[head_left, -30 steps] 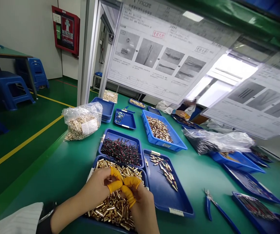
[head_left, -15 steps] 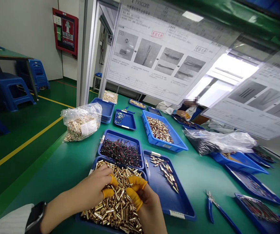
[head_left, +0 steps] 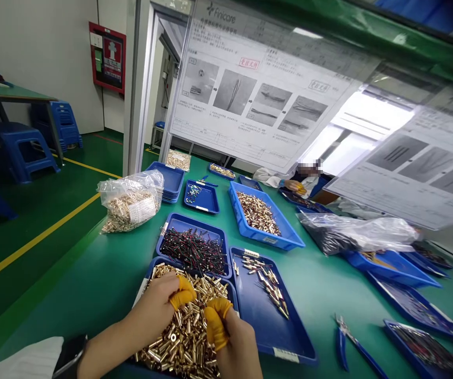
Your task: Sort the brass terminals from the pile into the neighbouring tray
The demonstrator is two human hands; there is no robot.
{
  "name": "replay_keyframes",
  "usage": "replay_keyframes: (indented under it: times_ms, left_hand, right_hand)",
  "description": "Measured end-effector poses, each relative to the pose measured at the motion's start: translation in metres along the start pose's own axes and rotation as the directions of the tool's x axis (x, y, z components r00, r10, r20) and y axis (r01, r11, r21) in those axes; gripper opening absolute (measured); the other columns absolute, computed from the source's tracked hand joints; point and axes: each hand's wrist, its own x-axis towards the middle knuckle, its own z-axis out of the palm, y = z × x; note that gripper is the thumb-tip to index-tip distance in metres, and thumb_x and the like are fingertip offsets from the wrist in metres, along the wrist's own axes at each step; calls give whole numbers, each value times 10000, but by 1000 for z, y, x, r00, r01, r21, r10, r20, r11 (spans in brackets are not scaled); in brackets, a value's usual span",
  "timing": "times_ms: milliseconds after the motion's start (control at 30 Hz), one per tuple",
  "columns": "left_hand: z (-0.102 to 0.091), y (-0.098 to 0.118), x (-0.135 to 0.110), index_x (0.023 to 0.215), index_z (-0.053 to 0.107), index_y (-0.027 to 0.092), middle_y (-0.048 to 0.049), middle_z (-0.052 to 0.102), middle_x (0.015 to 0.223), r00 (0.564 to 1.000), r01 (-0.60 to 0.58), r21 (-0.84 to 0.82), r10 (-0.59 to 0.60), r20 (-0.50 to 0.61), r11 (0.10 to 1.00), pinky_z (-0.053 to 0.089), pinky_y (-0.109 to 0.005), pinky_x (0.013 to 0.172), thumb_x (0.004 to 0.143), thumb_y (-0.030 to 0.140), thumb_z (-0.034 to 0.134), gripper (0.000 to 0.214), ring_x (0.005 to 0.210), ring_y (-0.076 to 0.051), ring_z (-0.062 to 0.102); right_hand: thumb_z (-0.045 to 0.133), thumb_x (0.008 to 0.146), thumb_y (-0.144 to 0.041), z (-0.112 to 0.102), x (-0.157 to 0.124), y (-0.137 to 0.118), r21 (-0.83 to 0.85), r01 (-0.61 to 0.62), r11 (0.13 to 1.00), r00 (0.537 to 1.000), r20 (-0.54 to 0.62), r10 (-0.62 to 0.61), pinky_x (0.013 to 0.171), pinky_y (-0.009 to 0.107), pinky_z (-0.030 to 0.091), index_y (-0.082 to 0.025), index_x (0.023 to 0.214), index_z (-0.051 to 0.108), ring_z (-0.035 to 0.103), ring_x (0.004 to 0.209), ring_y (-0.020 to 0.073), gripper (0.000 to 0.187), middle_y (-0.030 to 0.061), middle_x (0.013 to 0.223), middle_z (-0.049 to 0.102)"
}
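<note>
Plastic bag (head_left: 119,208): crinkled, clear, near the green tabletop's (head_left: 88,295) left edge.
Left hand (head_left: 162,300): yellow-covered fingers curled in; I can't tell if they grip.
Brass tubes (head_left: 179,342): smooth, hollow, heaped in rimmed blue tray (head_left: 233,299) beneath both hands.
Right hand (head_left: 236,337): fingers curled near the left's; grip hidden from me.
Pliers (head_left: 343,328): handles splayed, tabletop stretch between them and shallow tray (head_left: 255,316).
</note>
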Motion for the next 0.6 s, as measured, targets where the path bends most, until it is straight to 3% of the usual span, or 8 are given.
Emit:
replay_keyframes:
  times_ms: [133, 267, 433, 600]
  left_hand:
    - [-6, 2, 0, 678, 526, 174, 21, 491, 629, 997, 78, -323, -82, 2, 943, 355, -250, 579, 795, 207, 437, 151, 624, -155, 462]
    - [-6, -2, 1, 730, 543, 181, 21, 521, 686, 995, 94, -514, -90, 34, 853, 376, -250, 610, 747, 231, 511, 62, 668, -154, 494]
    - [-4, -1, 0, 789, 566, 181, -5, 584, 800, 987, 154, -584, -98, 127, 797, 408, -290, 744, 686, 174, 571, 103, 825, -191, 548]
    - [-5, 2, 0, 795, 574, 184, -3, 587, 807, 989, 130, -595, -58, 139, 793, 415, -301, 756, 718, 170, 553, 81, 825, -189, 553]
  right_hand:
    - [384, 877, -281, 2, 0, -4, 42, -29, 999, 997, 74, 26, 416, 189, 366, -202, 628, 455, 534, 432, 130, 270, 12, 511, 578]
    - [403, 866, -271, 3, 1, -8, 60, -42, 997, 994, 102, 35, 446, 199, 396, -182, 698, 525, 567, 474, 150, 226, 31, 547, 609]
    - [456, 847, -256, 3, 0, -6, 96, -30, 995, 998, 53, 25, 492, 213, 450, -157, 808, 604, 601, 540, 169, 182, 58, 636, 649]
    - [500, 825, -214, 1, -1, -7, 120, 19, 993, 1000, -22, -17, 563, 200, 493, -140, 862, 630, 647, 632, 176, 155, 82, 744, 690]
